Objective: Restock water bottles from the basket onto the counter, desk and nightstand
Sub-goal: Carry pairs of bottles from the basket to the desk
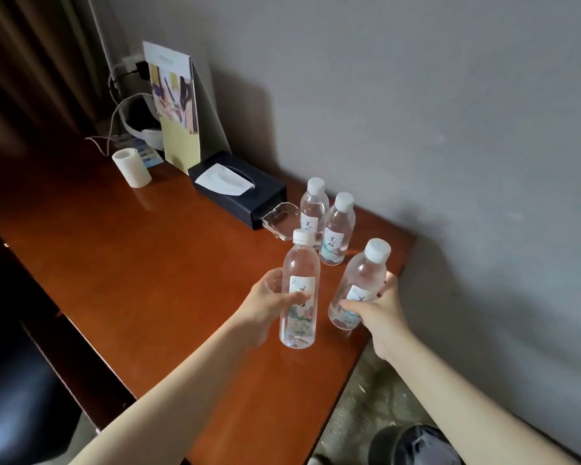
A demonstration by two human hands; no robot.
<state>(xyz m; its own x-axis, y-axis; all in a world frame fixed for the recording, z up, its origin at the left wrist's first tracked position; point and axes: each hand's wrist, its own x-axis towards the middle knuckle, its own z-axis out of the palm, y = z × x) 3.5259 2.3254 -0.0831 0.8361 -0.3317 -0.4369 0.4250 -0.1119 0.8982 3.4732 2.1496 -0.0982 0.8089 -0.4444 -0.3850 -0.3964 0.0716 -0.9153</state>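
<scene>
Two clear water bottles with white caps stand upright on the brown wooden desk (121, 263) near the wall, one (313, 204) behind the other (337, 229). My left hand (265, 305) grips a third bottle (300, 290) around its label, held upright over the desk. My right hand (379, 313) holds a fourth bottle (359, 283) by its lower half, tilted to the right near the desk's right edge. The basket is not in view.
A black tissue box (239, 189) and a clear glass ashtray (280, 219) lie just left of the standing bottles. Farther back are a white cylinder (131, 167), an upright brochure (176, 105), cables and headphones. A dark bin (413, 444) sits on the floor at the right.
</scene>
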